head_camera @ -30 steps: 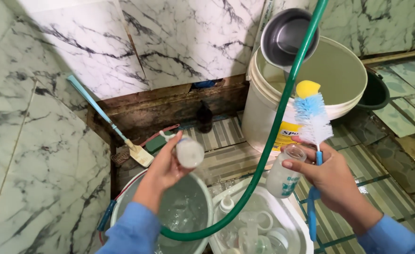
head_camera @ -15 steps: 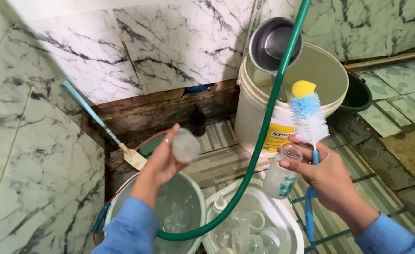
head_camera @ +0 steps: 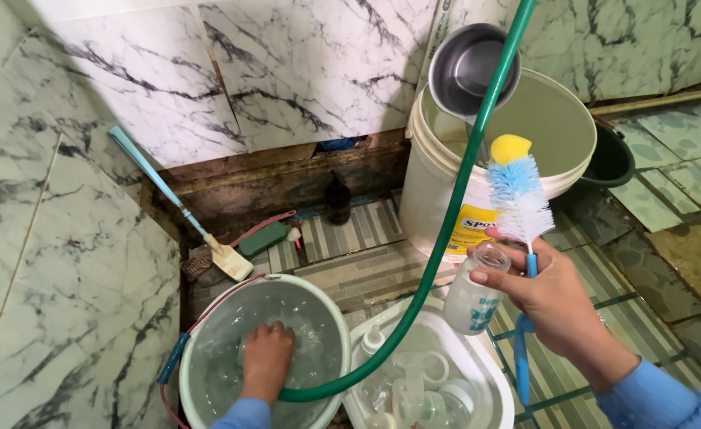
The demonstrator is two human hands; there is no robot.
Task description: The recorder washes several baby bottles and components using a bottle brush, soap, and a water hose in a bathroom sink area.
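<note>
Soapy water in the pale round bucket hid my left hand. It was pushed down in the suds, so I could not tell if those fingers were curled on anything or spread. I think a slow swish under the water, with no splashing over the rim, would be the way to do this part well.

Just beside that hand sat a white square tub full of see-through bottle parts. A smooth green hose bent between the two.

My right hand held two things at once. The fingers wrapped round a small clear bottle, mouth up, and pinched the blue handle of a bottle brush. Its bristles were fluffy, white and blue, with a yellow sponge tip. I think a firm grip matters here, because wet plastic is slippery.

Past the fingertips stood a big white pail with a shiny metal pot above it. The wall was hard, cool marble.
</note>
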